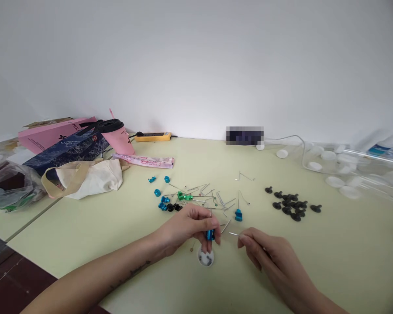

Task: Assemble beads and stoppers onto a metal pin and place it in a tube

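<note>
My left hand point(196, 224) pinches a blue metal fitting point(210, 235) with a thin rod rising from its top. Just under its fingertips is a small white round dish point(205, 257) holding tiny dark parts. To the right, my right hand point(265, 250) grips a short thin metal rod point(234, 234), perhaps a hex key, its tip pointing left towards the fitting but apart from it. Beyond the hands, another blue fitting point(238, 215) stands upright with a wire on top. Loose metal rods point(221, 198), green fittings point(184, 196) and more blue fittings point(163, 203) lie scattered behind the left hand.
Black round-based pieces point(293, 203) are grouped at right. Clear tubes with white caps point(349, 179) lie farther right. A pink cup point(119, 137), cloth bag point(91, 179), boxes point(65, 150) and plastic bag point(13, 183) occupy the left. A yellow power strip point(153, 137) sits by the wall.
</note>
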`<state>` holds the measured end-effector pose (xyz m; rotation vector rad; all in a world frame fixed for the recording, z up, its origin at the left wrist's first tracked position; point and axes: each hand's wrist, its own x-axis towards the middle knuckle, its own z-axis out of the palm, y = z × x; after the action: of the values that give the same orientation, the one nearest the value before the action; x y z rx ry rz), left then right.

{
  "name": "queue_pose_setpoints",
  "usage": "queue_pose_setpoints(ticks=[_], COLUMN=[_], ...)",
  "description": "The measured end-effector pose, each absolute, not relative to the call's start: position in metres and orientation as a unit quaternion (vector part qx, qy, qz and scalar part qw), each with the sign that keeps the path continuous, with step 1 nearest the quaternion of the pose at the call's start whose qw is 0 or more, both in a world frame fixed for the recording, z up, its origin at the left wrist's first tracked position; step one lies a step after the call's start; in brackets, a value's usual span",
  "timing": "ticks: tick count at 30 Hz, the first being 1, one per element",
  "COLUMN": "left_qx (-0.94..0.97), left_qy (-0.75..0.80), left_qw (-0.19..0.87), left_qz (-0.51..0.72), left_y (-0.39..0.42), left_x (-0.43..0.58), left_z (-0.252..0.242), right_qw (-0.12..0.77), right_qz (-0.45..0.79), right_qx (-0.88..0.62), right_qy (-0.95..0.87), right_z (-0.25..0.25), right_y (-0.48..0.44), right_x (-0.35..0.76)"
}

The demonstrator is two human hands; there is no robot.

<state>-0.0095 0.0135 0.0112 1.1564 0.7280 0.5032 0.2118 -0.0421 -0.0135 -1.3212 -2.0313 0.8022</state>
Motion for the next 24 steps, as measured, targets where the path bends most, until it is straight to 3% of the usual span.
queue_pose_setpoints(ticks=[2, 5, 16, 20, 24], left_qx=[0.51, 0.494, 0.498, 0.514, 0.547], left_qy=[0.329, 0.329, 0.333, 0.336, 0.364], left_qw=[0.763, 0.775, 0.769, 0.757, 0.72], left_qz=[0.223, 0.217, 0.223, 0.223, 0.224], left_y=[0.014, 0.011, 0.004, 0.003, 0.001], left_x=[-0.008, -0.005, 0.001, 0.003, 0.005], left_z=[0.006, 0.0, -0.004, -0.003, -0.003], right_qw=[0.269, 0.264, 0.272, 0.271, 0.275], right_qz=[0.412, 0.482, 0.498, 0.463, 0.303], right_qx=[-0.519, -0.511, -0.504, -0.51, -0.491], right_qy=[-0.699, -0.661, -0.651, -0.673, -0.769], right_z=[-0.013, -0.012, -0.011, -0.011, -0.015], right_y=[-0.044, -0.048, -0.046, -0.046, -0.048], right_x=[0.207, 0.202, 0.192, 0.191, 0.194])
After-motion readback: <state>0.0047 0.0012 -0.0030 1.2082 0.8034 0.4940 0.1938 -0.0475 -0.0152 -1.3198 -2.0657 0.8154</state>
